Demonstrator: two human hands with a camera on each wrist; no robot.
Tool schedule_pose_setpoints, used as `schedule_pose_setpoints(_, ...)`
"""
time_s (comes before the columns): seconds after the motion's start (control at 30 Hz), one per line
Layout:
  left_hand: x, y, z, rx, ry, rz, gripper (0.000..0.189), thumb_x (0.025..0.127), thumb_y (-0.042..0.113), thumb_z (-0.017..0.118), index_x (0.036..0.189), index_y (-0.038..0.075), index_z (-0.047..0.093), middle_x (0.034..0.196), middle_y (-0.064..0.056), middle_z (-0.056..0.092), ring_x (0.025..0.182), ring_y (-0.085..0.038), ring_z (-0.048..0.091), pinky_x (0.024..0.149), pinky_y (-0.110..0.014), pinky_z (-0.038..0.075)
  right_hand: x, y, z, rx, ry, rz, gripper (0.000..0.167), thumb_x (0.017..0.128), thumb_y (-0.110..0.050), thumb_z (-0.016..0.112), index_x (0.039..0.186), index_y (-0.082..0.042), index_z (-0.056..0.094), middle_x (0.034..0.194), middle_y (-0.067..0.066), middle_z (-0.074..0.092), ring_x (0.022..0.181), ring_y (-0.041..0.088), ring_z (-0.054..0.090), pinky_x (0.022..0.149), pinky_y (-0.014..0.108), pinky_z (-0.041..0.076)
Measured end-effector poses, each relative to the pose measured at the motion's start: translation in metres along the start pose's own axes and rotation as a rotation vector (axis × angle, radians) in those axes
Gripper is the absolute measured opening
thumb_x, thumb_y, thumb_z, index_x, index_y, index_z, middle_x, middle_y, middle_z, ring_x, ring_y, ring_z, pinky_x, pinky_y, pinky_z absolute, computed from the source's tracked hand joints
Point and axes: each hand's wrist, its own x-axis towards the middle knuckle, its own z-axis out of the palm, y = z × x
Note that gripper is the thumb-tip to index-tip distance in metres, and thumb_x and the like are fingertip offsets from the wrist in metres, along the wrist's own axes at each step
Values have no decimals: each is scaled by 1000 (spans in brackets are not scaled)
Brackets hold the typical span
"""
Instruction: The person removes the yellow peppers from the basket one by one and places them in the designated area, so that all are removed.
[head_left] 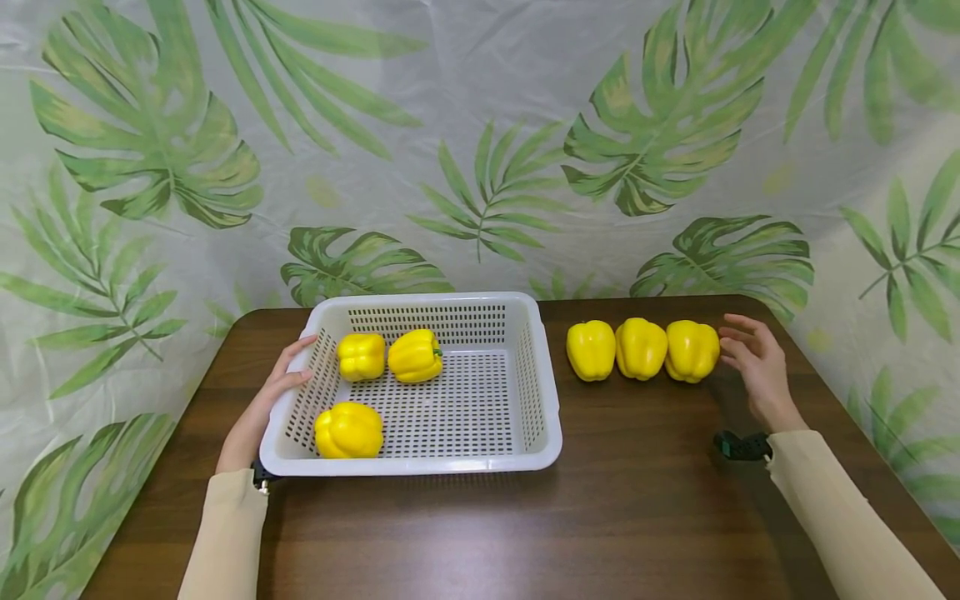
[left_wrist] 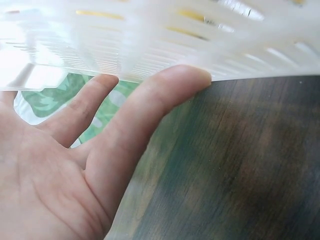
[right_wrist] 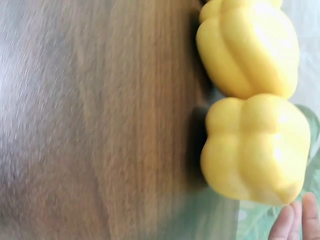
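Yellow peppers (head_left: 416,356): 3 in white basket (head_left: 412,465) at left, 3 rowed right of it; R hand (head_left: 757,367), fingers apart, holding nothing, by right-end pepper (head_left: 692,351). Looks like a reach, so next prob needs a grip round it; L hand (head_left: 262,402), fingers extended, on basket's left side. Dk wood table (head_left: 600,517), leafy cloth (head_left: 480,192) on far side.

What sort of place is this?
Probably a small staged tabletop setup indoors, though the room beyond isn't visible: a leaf-print sheet hangs behind a dark wood-look table, and a white basket holds three yellow peppers.
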Motion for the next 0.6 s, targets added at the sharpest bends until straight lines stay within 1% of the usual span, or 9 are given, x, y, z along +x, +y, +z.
schedule_pose_setpoints(0.1,0,0,0,-7,0,1,54,97,1,30,141,32,39,139,-11,22,111,-13,53,82,-32,51,0,-3,4,39,10,-13,32,95,5,51,125,-5,56,103,-3,62,92,7,59,69,14,50)
schedule_pose_setpoints(0.23,0,1,0,-2,5,-2,53,98,2,30,140,32,39,138,-9,23,110,-13,54,81,-32,52,0,-7,13,64,0,-15,31,95,4,51,124,-4,56,102,-3,64,87,8,60,69,15,50)
schedule_pose_setpoints(0.33,0,1,1,4,8,-1,53,98,2,30,141,31,39,140,-10,22,110,-13,53,81,-32,52,-1,-8,21,82,-21,-10,30,95,3,52,124,-4,56,102,-1,65,83,8,60,70,16,50)
schedule_pose_setpoints(0.4,0,1,1,3,6,0,53,98,2,30,141,31,39,141,-12,20,111,-13,52,82,-32,51,-2,-8,26,97,-38,-8,30,95,2,53,124,-2,55,102,0,66,83,9,61,70,18,50)
schedule_pose_setpoints(0.6,0,0,1,-1,0,1,53,98,2,30,141,32,38,142,-15,18,112,-13,52,82,-32,51,-6,-8,43,94,-92,8,29,96,-1,53,125,1,54,102,2,66,85,11,62,72,19,51)
